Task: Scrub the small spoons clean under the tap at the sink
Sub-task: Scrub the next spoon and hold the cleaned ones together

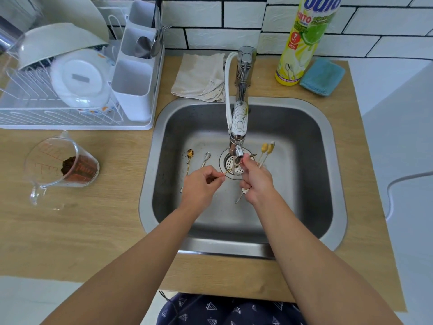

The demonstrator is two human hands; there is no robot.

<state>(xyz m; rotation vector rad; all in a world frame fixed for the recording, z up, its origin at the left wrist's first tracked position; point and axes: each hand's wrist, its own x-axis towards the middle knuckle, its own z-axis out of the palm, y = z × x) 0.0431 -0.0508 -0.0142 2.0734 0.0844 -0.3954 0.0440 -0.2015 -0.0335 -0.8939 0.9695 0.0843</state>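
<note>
My left hand [202, 184] pinches the handle end of a thin gold spoon [232, 169] held over the drain. My right hand [255, 178] closes its fingers on the spoon's bowl end right under the tap nozzle [239, 152]. On the steel sink [309, 174] floor lie a dirty gold spoon [189, 158] and a silver spoon [206, 158] to the left. Two gold spoons [266, 151] lie to the right. Another silver handle [239, 198] pokes out under my right hand. I cannot tell whether water runs.
A dish rack [70, 90] with bowls and a cutlery holder stands at the back left. A measuring jug [62, 167] with brown powder lies on the wooden counter. A folded cloth [199, 77], a detergent bottle [302, 43] and a blue sponge [322, 77] sit behind the sink.
</note>
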